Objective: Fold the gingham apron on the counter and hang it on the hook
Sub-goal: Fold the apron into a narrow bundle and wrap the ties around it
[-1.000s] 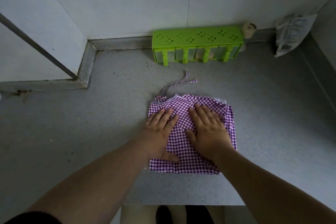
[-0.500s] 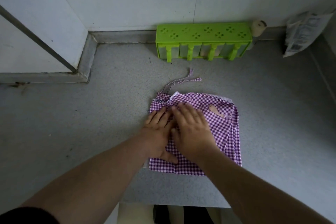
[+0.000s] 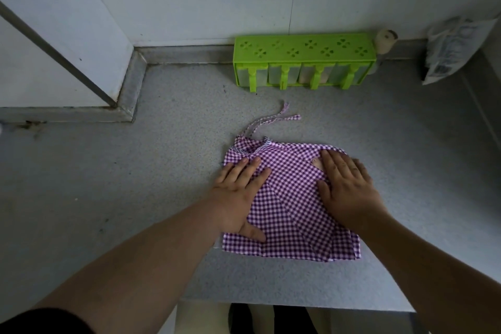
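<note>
The purple-and-white gingham apron (image 3: 291, 198) lies folded into a rough square on the grey counter (image 3: 135, 184). Its ties (image 3: 271, 123) trail off the far edge towards the wall. My left hand (image 3: 238, 195) lies flat with straight fingers on the apron's left side. My right hand (image 3: 347, 187) presses flat on its right side, near the far right corner. A small pale patch on the cloth shows beside my right forefinger. No hook is in view.
A bright green rack (image 3: 303, 61) with several clear containers stands against the back wall. A small pale jar (image 3: 385, 40) sits at its right end. A printed plastic bag (image 3: 455, 49) leans in the far right corner. The counter's front edge (image 3: 298, 304) is just below the apron.
My right hand has slid from the apron's middle, beside the left hand, out to its right side, smoothing the cloth. My left hand has stayed in place.
</note>
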Demonstrator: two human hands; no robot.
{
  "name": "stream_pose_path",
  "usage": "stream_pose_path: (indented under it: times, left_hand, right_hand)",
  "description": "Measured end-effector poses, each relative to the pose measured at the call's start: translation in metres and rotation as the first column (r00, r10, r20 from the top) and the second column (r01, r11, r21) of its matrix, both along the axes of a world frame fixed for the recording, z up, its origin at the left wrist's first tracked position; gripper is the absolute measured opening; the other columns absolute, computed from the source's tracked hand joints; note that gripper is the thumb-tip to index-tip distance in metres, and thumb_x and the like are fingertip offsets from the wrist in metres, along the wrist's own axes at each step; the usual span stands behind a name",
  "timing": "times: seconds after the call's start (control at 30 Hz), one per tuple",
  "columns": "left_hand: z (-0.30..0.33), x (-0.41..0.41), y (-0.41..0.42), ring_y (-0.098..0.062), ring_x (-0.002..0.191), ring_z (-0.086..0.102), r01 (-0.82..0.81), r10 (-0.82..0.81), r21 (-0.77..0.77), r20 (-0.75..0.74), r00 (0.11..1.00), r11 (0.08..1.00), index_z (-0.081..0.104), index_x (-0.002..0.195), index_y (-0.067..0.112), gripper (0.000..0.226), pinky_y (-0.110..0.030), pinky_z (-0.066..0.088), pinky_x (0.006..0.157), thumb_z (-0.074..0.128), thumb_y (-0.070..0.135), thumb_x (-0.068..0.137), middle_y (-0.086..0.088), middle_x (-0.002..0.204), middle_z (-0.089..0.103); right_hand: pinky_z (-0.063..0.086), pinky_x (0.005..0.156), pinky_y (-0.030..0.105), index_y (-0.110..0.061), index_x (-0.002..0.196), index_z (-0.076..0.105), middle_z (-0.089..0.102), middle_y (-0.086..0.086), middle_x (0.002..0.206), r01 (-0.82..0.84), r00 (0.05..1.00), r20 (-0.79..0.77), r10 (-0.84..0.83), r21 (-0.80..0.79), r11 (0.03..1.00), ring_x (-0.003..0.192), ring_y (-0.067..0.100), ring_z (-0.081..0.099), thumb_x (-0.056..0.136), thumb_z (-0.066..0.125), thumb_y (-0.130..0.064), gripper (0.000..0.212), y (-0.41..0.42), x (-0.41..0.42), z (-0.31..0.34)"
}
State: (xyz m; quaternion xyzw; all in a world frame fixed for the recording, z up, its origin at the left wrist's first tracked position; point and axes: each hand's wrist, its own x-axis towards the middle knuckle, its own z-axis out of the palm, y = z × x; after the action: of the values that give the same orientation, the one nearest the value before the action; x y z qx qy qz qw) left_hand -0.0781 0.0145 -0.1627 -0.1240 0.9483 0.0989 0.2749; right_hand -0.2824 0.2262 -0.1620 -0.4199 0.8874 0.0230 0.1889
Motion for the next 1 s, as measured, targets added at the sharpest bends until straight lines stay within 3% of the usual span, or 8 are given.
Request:
stream_pose_path:
  times: [0.17, 0.23, 0.33, 0.5, 0.6, 0.7, 0.87, 1.0]
  left_hand:
    - [0.001, -0.004, 0.001, -0.029, 0.154, -0.035, 0.01, -0.008, -0.046, 0.032, 0.999, 0.999, -0.038, 0.155, 0.034, 0.152, -0.056, -0.013, 0.127, 0.054, 0.104, 0.056, -0.004, 0.164, -0.045]
    - [0.002, -0.006, 0.002, -0.03, 0.155, -0.034, 0.016, -0.013, -0.063, 0.048, 0.999, 0.998, -0.038, 0.155, 0.033, 0.152, -0.056, -0.013, 0.127, 0.052, 0.105, 0.056, -0.006, 0.164, -0.045]
    - [0.004, -0.003, 0.002, -0.03, 0.156, -0.031, 0.043, -0.042, -0.067, 0.021, 0.999, 0.997, -0.034, 0.158, 0.032, 0.146, -0.056, -0.01, 0.129, 0.049, 0.104, 0.062, -0.007, 0.166, -0.041]
    - [0.011, 0.051, -0.006, -0.02, 0.152, -0.034, 0.135, -0.136, -0.046, -0.021, 0.99, 0.99, -0.025, 0.159, 0.047, 0.1, -0.05, -0.006, 0.128, 0.037, 0.086, 0.091, 0.002, 0.165, -0.043]
    - [0.013, 0.088, -0.014, -0.02, 0.151, -0.037, 0.175, -0.172, -0.058, 0.049, 0.984, 0.983, -0.034, 0.157, 0.04, 0.11, -0.048, -0.009, 0.128, 0.034, 0.091, 0.086, 0.005, 0.163, -0.046]
    - [0.02, 0.097, -0.01, -0.02, 0.159, -0.024, 0.179, -0.172, -0.074, 0.091, 0.981, 0.981, -0.022, 0.163, 0.03, 0.114, -0.045, -0.007, 0.128, 0.04, 0.087, 0.087, 0.004, 0.17, -0.033]
    - [0.03, 0.079, 0.01, -0.03, 0.162, -0.002, 0.102, -0.101, -0.085, 0.02, 0.995, 0.991, 0.004, 0.168, 0.02, 0.098, -0.047, 0.004, 0.129, 0.055, 0.06, 0.094, -0.009, 0.176, -0.005]
    - [0.035, 0.065, 0.023, -0.034, 0.162, 0.001, 0.042, -0.034, -0.118, 0.073, 0.997, 0.992, 0.009, 0.167, 0.016, 0.093, -0.05, 0.012, 0.13, 0.066, 0.037, 0.096, -0.013, 0.175, -0.003]
  right_hand:
    - [0.011, 0.124, 0.051, -0.031, 0.159, 0.028, 0.032, 0.003, 0.163, -0.078, 0.996, -0.052, 0.069, -0.196, 0.978, 0.152, 0.026, 0.025, 0.098, 0.042, -0.051, 0.066, -0.008, 0.047, 0.031]
    - [0.009, 0.126, 0.051, -0.038, 0.16, 0.023, 0.026, 0.0, 0.167, -0.213, 0.977, -0.006, 0.215, -0.143, 0.966, 0.155, 0.024, 0.019, 0.099, 0.032, -0.063, 0.066, 0.005, 0.067, 0.024]
    - [-0.002, 0.127, 0.051, -0.042, 0.162, 0.0, 0.001, -0.004, 0.172, -0.213, 0.975, 0.055, 0.215, -0.041, 0.976, 0.158, 0.02, -0.004, 0.097, 0.015, -0.076, 0.075, 0.022, 0.066, 0.007]
    - [-0.006, 0.127, 0.05, -0.042, 0.161, -0.007, -0.006, -0.004, 0.172, -0.229, 0.972, 0.035, 0.231, -0.042, 0.973, 0.158, 0.02, -0.011, 0.095, 0.011, -0.078, 0.078, 0.022, 0.062, 0.008]
    - [-0.009, 0.126, 0.05, -0.042, 0.161, -0.008, -0.007, -0.003, 0.172, -0.232, 0.971, 0.054, 0.233, -0.035, 0.972, 0.158, 0.02, -0.012, 0.094, 0.012, -0.08, 0.079, 0.023, 0.063, 0.009]
    - [-0.009, 0.125, 0.051, -0.041, 0.161, -0.007, -0.006, 0.001, 0.172, -0.237, 0.969, 0.075, 0.236, 0.006, 0.972, 0.158, 0.024, -0.009, 0.093, 0.011, -0.081, 0.081, 0.02, 0.062, 0.013]
    - [0.019, 0.122, 0.05, -0.033, 0.152, 0.037, 0.039, 0.001, 0.157, -0.337, 0.941, -0.009, 0.337, 0.01, 0.941, 0.145, 0.027, 0.037, 0.091, 0.026, -0.076, 0.075, 0.023, 0.079, 0.049]
    - [0.032, 0.119, 0.045, -0.032, 0.155, 0.03, 0.037, -0.004, 0.159, -0.366, 0.929, 0.086, 0.359, 0.094, 0.926, 0.143, 0.022, 0.038, 0.09, 0.04, -0.075, 0.078, 0.035, 0.093, 0.055]
